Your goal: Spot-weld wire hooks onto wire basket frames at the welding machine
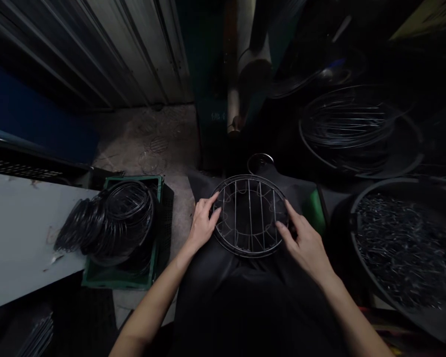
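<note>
A round wire rack (250, 214), a ring with parallel bars and small wire loops, rests on my dark-clothed lap. My left hand (202, 223) grips its left rim, thumb and fingers closed on the ring. On the rack's right rim, my right hand (305, 240) holds on with fingers curled over the wire. A smaller wire ring (260, 159) lies just beyond the rack.
A green crate (148, 258) at the left holds a stack of black wire rings (107, 220), beside a pale table (18, 233). A dark tub (357, 248) at the right is full of short wire pieces (401, 243). Coiled wire (349, 124) lies behind it. A machine post (241, 74) stands ahead.
</note>
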The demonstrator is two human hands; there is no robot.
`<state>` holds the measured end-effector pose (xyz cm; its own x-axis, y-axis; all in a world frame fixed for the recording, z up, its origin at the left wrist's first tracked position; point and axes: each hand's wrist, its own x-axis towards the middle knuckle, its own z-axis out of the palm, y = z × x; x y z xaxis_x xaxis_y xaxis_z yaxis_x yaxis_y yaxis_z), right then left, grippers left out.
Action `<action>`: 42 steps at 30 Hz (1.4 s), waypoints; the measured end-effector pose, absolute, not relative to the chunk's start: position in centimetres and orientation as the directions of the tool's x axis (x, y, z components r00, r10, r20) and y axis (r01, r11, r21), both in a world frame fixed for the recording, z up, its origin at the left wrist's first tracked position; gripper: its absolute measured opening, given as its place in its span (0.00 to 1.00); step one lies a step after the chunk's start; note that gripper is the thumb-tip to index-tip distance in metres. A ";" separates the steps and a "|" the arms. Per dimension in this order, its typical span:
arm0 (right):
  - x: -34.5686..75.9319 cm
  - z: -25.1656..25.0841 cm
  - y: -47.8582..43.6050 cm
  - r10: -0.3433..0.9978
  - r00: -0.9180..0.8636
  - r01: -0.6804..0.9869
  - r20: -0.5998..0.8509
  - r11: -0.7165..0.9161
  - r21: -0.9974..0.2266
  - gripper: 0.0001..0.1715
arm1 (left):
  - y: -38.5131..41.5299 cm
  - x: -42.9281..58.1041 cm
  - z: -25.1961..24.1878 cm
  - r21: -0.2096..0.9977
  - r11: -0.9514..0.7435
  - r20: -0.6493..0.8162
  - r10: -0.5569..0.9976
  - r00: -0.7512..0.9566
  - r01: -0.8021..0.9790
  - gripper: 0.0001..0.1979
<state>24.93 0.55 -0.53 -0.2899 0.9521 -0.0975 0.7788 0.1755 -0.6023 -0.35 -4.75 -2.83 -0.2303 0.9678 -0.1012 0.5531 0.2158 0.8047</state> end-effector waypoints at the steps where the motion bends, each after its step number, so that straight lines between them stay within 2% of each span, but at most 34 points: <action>1: 25.0 -1.0 0.3 0.953 -0.286 0.779 -0.101 0.171 -0.603 0.37 | -4.9 -0.1 -3.3 0.803 0.227 -0.102 0.963 -0.248 0.551 0.23; 6: 24.9 -3.3 -0.8 0.975 -0.220 0.794 -0.041 0.154 -0.588 0.37 | -5.4 0.8 -5.1 0.825 0.311 -0.133 0.918 -0.373 0.472 0.27; 10: 25.1 -3.5 -1.0 0.976 -0.215 0.781 -0.047 0.143 -0.608 0.37 | -5.5 0.8 -5.3 0.862 0.284 -0.135 0.927 -0.349 0.419 0.25; 14: 26.0 -2.4 -0.7 0.950 -0.283 0.731 -0.132 0.125 -0.670 0.40 | -5.4 0.6 -5.1 0.898 0.309 -0.189 0.914 -0.358 0.314 0.23; 16: 26.5 -1.9 -0.5 0.932 -0.294 0.687 -0.211 0.052 -0.725 0.41 | -5.3 0.5 -5.0 0.912 0.326 -0.229 0.908 -0.352 0.247 0.23; 20: 26.9 -1.4 -0.1 0.903 -0.290 0.536 -0.317 -0.121 -0.835 0.45 | -5.3 0.0 -4.8 0.937 0.319 -0.277 0.927 -0.253 0.142 0.24; 24: 26.9 -1.2 0.2 0.871 -0.345 0.455 -0.348 -0.169 -0.874 0.47 | -5.7 -1.3 -4.1 0.956 0.272 -0.252 0.954 -0.164 0.110 0.25; 27: 27.0 -1.3 0.4 0.867 -0.373 0.423 -0.329 -0.157 -0.893 0.48 | -4.9 -3.2 -3.0 0.962 0.202 -0.169 0.969 -0.178 0.184 0.25; 29: 27.1 -1.4 0.2 0.866 -0.383 0.418 -0.322 -0.148 -0.896 0.48 | -3.1 -4.5 -2.0 0.959 0.167 -0.129 0.977 -0.172 0.228 0.28; 33: 27.6 -1.6 -0.8 0.865 -0.408 0.415 -0.291 -0.109 -0.903 0.47 | 1.5 -5.3 0.3 0.931 0.193 -0.253 0.953 0.167 0.309 0.44; 35: 27.9 -1.7 -1.4 0.869 -0.414 0.429 -0.272 -0.078 -0.900 0.46 | 3.1 -4.7 0.9 0.925 0.227 -0.315 0.908 0.278 0.306 0.48; 39: 28.3 -2.0 -1.6 0.870 -0.450 0.451 -0.201 0.028 -0.892 0.44 | 3.7 -3.8 0.9 0.902 0.349 -0.408 0.881 0.239 0.254 0.51; 42: 28.2 -1.1 -0.7 0.876 -0.470 0.475 -0.111 0.145 -0.868 0.40 | 2.9 -3.8 2.1 0.902 0.374 -0.410 0.898 0.157 0.216 0.48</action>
